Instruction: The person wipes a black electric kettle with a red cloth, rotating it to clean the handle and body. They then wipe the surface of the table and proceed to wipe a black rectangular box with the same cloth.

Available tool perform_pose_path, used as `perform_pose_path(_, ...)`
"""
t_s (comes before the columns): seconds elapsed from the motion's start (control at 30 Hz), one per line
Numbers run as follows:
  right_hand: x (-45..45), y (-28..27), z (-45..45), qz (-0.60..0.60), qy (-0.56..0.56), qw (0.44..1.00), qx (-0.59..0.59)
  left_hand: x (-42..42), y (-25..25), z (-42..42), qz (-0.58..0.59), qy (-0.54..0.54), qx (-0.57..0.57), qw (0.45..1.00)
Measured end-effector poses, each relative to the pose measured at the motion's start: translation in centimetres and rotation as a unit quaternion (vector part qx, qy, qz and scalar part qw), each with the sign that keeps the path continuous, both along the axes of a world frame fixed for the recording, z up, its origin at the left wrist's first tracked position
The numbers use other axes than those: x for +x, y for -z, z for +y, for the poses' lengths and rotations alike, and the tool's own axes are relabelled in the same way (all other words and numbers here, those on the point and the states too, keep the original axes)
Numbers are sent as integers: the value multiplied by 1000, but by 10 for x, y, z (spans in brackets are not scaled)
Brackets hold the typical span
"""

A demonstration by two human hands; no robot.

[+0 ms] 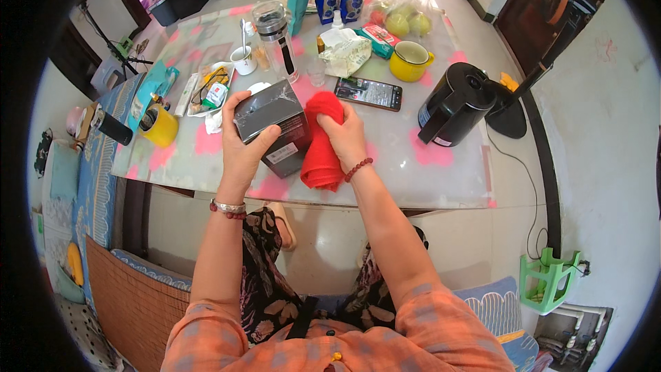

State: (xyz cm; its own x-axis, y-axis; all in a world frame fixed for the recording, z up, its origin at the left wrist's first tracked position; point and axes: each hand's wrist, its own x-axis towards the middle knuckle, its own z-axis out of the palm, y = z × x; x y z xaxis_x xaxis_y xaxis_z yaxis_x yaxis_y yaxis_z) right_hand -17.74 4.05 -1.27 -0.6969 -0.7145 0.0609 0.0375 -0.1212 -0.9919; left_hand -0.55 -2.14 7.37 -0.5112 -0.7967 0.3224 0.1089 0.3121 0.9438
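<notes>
My left hand point(244, 144) grips a dark, film-wrapped box point(272, 108) by its left side, tilted above the near part of the table. A label with a printed code is on the box's side facing me. In my right hand point(345, 132) is a bunched red cloth point(323, 152), held against or close beside the box's right side; whether they touch cannot be told. Beyond my right hand a smartphone point(369, 93) lies face up with its screen lit.
On the covered table point(413, 181) stand a black electric kettle point(454, 106) at right, a yellow mug point(409, 62), a glass bottle point(276, 41) and a tissue pack point(346, 54). At left are a yellow cup point(162, 129) and a tray of small items point(210, 90). A green stool point(548, 281) is on the floor.
</notes>
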Motion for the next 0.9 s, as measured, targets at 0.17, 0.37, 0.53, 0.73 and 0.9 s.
perform_pose_path(0.17, 29, -52, 3, -51, -97, 964, -242, 9, 12, -10, 20, -7, -22, 1000)
perform_pose_path(0.37, 22, -9, 11, 90, -88, 992, -28, 3, 11, -8, 30, -1, -20, 999)
perform_pose_path(0.53, 32, -10, 19, 90, -65, 994, -26, 4, 14, -6, 43, -27, -45, 998)
perform_pose_path(0.73, 62, -57, 19, -41, -66, 967, -243, -1, 19, 5, 78, -135, -58, 986)
perform_pose_path(0.9, 85, -31, -5, 91, -21, 983, -161, -2, 32, 4, 26, -215, -160, 963)
